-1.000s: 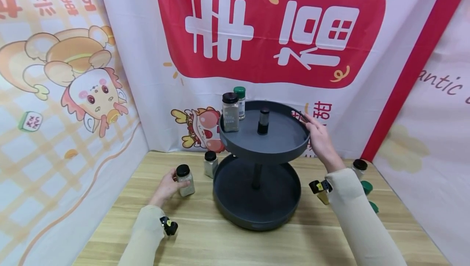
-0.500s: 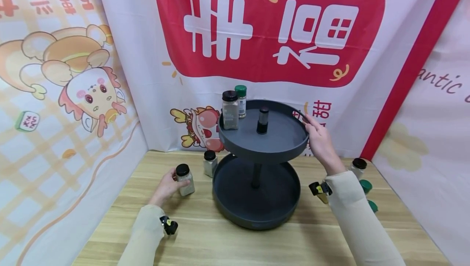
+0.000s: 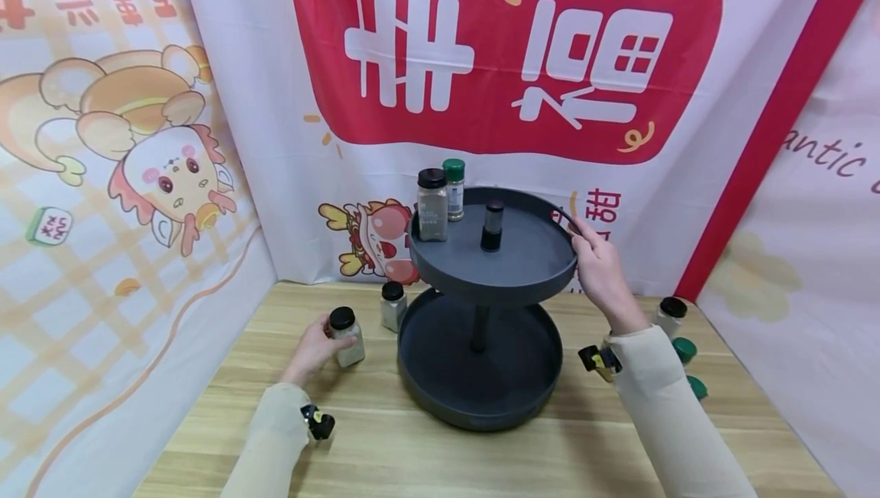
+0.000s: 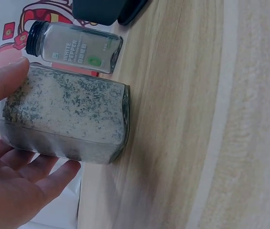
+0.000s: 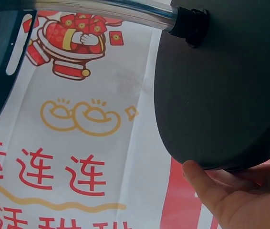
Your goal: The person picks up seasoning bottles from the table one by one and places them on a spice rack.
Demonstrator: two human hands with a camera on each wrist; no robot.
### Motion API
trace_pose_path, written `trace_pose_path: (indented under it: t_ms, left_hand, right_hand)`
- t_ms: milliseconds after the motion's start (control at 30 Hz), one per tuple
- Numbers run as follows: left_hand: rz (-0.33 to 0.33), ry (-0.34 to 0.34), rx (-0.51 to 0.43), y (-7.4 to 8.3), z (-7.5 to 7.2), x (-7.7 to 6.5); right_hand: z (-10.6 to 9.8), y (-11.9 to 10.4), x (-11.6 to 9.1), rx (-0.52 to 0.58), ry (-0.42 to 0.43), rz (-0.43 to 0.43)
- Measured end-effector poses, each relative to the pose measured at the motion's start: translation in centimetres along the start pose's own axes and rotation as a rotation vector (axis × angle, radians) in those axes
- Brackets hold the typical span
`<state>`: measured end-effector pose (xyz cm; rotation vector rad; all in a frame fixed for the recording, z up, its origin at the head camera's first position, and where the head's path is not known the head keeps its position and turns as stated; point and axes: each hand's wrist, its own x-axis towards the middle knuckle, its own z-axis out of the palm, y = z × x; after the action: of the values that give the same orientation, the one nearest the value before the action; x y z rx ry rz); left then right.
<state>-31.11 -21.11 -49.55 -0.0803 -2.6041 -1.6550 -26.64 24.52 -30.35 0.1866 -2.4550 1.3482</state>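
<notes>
My left hand (image 3: pixel 315 350) holds a clear spice jar (image 3: pixel 349 345) with a black lid, upright at the table's left. In the left wrist view the thumb and fingers lie on opposite sides of the jar, which shows pale, green-flecked contents; whether its base touches the table I cannot tell. My right hand (image 3: pixel 603 275) grips the rim of the upper tray of a dark grey two-tier turntable (image 3: pixel 481 292). The right wrist view shows the thumb beneath that tray (image 5: pixel 221 95). A black-lidded jar (image 3: pixel 432 208) and a green-capped jar (image 3: pixel 454 191) stand on the upper tray's left side.
A white pepper jar (image 4: pixel 77 45) with a black lid stands between the held jar and the turntable. At the right, another black-lidded jar (image 3: pixel 670 316) and green-capped jars (image 3: pixel 684 350) stand partly behind the right sleeve. Printed cloths (image 3: pixel 241 200) border the wooden table (image 3: pixel 440 456).
The upper tray has turned slightly, its two jars shifting a little to the right and back. My right hand has moved slightly nearer with the rim. The left hand and its jar stay put.
</notes>
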Motion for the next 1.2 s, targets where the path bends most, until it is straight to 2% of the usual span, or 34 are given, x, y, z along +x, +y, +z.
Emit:
trace_pose_path:
  t_ms: [400, 700, 900, 1200]
  left_hand:
    - [-0.033, 0.013, 0.04, 0.6, -0.1, -0.1]
    - [-0.041, 0.007, -0.008, 0.9, 0.0, 0.2]
    - [-0.046, 0.023, -0.038, 2.1, -0.3, 0.0]
    - [0.031, 0.11, 0.057, 4.3, -0.7, -0.1]
  right_hand:
    - [0.1, -0.1, -0.2, -0.03, 0.012, 0.006]
    - [0.2, -0.2, -0.4, -0.035, 0.012, 0.008]
    - [0.2, -0.3, -0.7, -0.043, 0.015, 0.013]
    - [0.3, -0.5, -0.7, -0.053, 0.024, 0.009]
